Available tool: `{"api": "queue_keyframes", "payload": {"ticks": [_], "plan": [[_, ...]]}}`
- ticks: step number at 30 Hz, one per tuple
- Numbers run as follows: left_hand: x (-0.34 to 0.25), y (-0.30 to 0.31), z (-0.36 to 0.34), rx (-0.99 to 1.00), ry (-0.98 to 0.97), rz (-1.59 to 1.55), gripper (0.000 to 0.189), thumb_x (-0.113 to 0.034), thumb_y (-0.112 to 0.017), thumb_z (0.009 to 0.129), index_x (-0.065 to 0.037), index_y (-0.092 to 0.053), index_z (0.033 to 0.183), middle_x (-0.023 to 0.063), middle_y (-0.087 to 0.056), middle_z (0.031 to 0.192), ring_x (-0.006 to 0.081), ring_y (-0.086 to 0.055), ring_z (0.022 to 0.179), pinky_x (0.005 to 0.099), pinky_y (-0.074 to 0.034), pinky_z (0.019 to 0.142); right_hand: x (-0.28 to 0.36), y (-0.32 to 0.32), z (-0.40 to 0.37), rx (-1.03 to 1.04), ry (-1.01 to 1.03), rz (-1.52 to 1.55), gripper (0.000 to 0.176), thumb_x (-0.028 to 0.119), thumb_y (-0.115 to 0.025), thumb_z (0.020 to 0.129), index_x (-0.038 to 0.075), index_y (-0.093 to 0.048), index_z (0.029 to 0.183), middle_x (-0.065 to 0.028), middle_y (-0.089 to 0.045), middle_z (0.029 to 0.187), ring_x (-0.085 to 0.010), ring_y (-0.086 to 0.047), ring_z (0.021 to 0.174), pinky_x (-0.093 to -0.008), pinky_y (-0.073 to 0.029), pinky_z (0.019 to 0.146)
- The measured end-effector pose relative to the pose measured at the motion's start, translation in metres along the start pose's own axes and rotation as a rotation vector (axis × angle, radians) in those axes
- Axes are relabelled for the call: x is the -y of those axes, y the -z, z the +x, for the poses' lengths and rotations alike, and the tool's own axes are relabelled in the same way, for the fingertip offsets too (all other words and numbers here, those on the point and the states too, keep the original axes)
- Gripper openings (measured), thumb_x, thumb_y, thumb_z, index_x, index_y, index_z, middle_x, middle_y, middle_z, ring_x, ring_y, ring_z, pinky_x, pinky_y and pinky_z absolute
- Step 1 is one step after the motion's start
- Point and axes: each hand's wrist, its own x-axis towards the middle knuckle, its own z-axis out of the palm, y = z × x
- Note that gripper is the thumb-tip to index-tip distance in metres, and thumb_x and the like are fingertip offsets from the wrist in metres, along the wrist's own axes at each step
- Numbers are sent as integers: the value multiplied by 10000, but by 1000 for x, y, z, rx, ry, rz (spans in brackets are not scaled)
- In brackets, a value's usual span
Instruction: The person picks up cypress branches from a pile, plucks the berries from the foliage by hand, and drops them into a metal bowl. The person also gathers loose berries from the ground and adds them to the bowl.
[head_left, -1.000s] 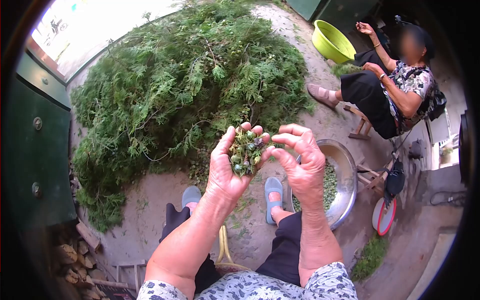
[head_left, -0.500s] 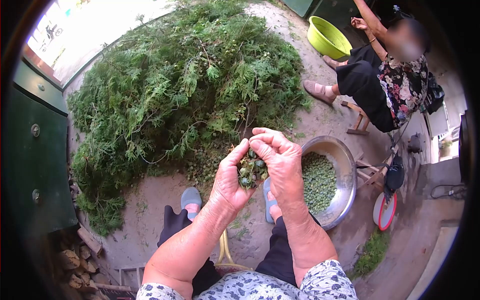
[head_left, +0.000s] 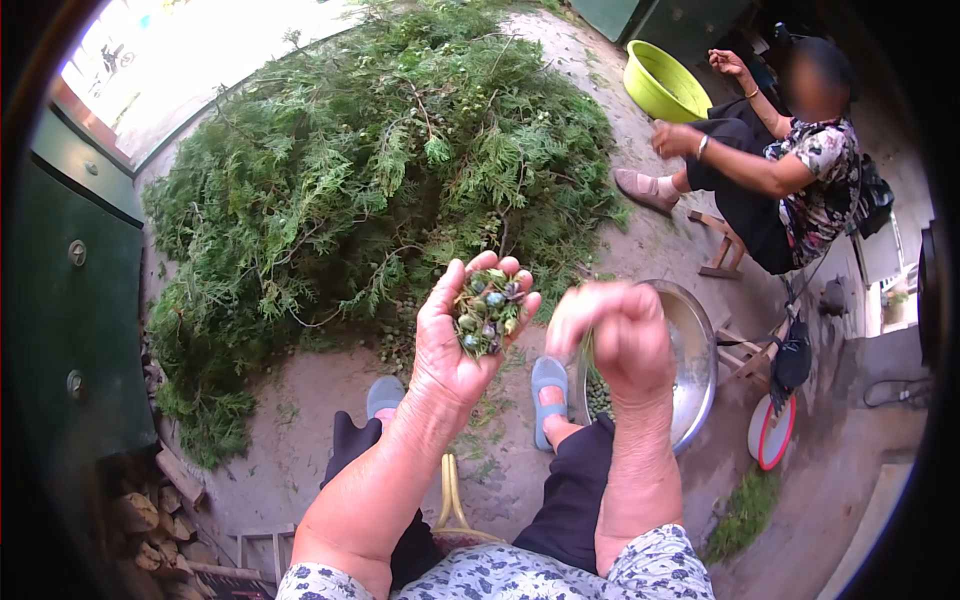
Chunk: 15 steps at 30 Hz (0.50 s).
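My left hand (head_left: 455, 345) is cupped, palm up, around a handful of small green cones (head_left: 487, 312) mixed with leafy scraps. My right hand (head_left: 625, 335) is apart from it, raised above the near side of a metal basin (head_left: 697, 365). Motion smears its curled fingers, so I cannot make out whether anything is in them. Green cones (head_left: 597, 395) lie in the basin, mostly hidden behind that hand. A big heap of cut evergreen branches (head_left: 370, 180) spreads over the ground beyond both hands, with loose cones at its near edge.
To the right, another person (head_left: 800, 170) sits on a low wooden stool (head_left: 718, 240) by a yellow-green tub (head_left: 665, 85). A red-rimmed white container (head_left: 772, 430) stands at the right. Split firewood (head_left: 150, 520) is stacked at lower left, below green doors (head_left: 75, 310).
My hands were together over the cones; the right has moved away toward the basin. My left hand has opened out into a cup. The other person's arms have come down.
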Motion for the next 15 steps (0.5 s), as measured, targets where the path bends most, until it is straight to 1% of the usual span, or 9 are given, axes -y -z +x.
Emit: {"api": "queue_keyframes", "payload": {"ticks": [1,2,3,5,6,7,9,12,15], "plan": [[-3,1,1,29,-2,-50,283,-307,-502,938,-59,-577,1054,149,-604,1071,313,-586,1014,488,-522,868,12,-3,0,311,-42,-205,238,99,-738,720,-37,-683,907,-123,-676,808,-202,-639,759,-321,-498,741],[-4,0,2,43,-14,-76,287,-307,-498,939,-61,-576,1066,152,-600,1088,316,-574,1041,497,-508,887,21,-15,-3,350,-183,-340,287,79,-748,675,-44,-691,928,-132,-677,782,-204,-645,757,-308,-496,738],[-5,0,2,58,-25,-102,292,-307,-494,941,-63,-574,1078,154,-596,1105,320,-561,1068,506,-495,906,24,-23,-5,292,-219,-434,231,105,-740,719,-36,-693,896,-111,-678,806,-199,-639,779,-298,-487,730],[-4,-1,1,85,-27,-118,303,-312,-478,946,-64,-570,1095,154,-594,1119,322,-548,1091,517,-477,925,-6,-35,-6,-215,-17,-328,198,161,-699,792,-23,-681,865,-99,-674,857,-186,-623,801,-283,-473,742],[-4,-3,2,114,-26,-133,315,-317,-462,951,-65,-565,1111,154,-591,1132,324,-534,1115,528,-459,944,-24,-40,2,-463,186,-161,240,228,-628,872,-12,-650,868,-82,-659,891,-174,-604,809,-286,-468,779],[-4,-5,1,117,-24,-122,315,-317,-462,951,-65,-565,1111,154,-591,1132,324,-534,1115,528,-459,944,-40,-39,2,-645,245,62,302,293,-562,917,-2,-607,965,-83,-634,938,-186,-591,856,-318,-470,848],[-1,-11,-2,166,-92,-99,329,-321,-426,963,-70,-557,1130,149,-586,1150,324,-517,1144,545,-443,956,-49,-36,9,-763,144,448,368,350,-499,943,8,-561,1066,-87,-600,1011,-199,-570,951,-346,-467,898],[9,-30,-14,232,-230,1,368,-338,-394,970,-50,-551,1136,145,-586,1156,318,-523,1133,510,-440,957,-62,-35,14,-707,80,757,419,390,-460,950,22,-514,1143,-100,-564,1093,-208,-541,1032,-361,-450,936],[18,-43,-28,306,-386,154,437,-380,-360,975,-26,-545,1153,149,-592,1151,317,-530,1117,451,-445,948,-49,-62,20,-724,-27,715,474,430,-412,958,42,-448,1227,-107,-535,1161,-223,-518,1103,-372,-425,978]]}}
